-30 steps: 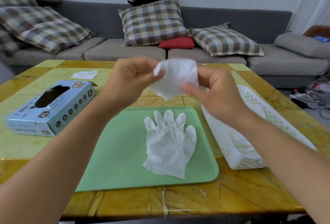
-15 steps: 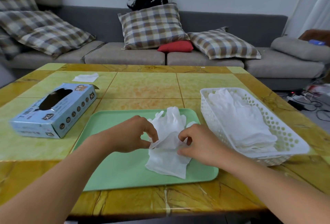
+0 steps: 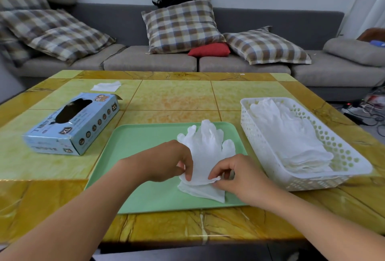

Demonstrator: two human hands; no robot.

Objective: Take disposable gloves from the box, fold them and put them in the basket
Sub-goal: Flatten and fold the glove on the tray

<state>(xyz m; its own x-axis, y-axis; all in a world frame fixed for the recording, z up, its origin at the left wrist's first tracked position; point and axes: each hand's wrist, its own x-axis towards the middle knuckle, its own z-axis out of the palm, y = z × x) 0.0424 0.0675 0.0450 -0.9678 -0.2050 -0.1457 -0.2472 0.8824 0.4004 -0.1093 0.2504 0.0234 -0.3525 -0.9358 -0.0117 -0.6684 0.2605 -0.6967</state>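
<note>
Two white gloves [image 3: 205,150] lie stacked on the green tray [image 3: 135,146], fingers pointing away from the person, long axis running front to back. The left hand [image 3: 168,162] and right hand [image 3: 235,174] each pinch the upper glove's cuff edge at the near end. The basket [image 3: 354,169], already holding gloves, stands just right of the tray, nearer the right hand; the box [image 3: 73,124] sits left on the tabletop [image 3: 175,98].

hidden: lower glove [image 3: 203,191] under top glove [image 3: 205,152] | box [image 3: 71,123] contents dark, unreadable
</note>
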